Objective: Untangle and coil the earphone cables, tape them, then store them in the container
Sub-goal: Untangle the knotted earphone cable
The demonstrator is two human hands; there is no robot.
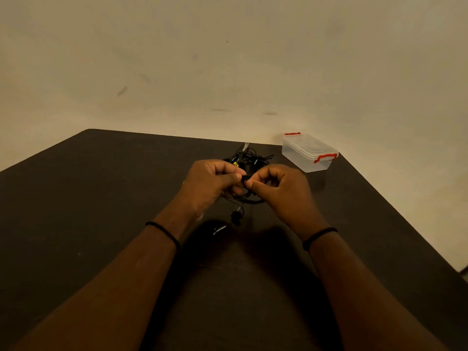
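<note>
Above the table (101, 198) centre, left hand (211, 181) and right hand (281, 188) pinch one earphone cable (249, 198), apparently to coil it; tangled cables (253, 157) lie beyond, container (307, 153) closed far right.

A dark brown bench (101, 198) spreads beneath both hands and out to either side of them, its far edge meeting a plain cream wall (228, 59) beyond the hands (the wall carries a few faint dark smudges). A thin black band (164, 233) circles each wrist.
</note>
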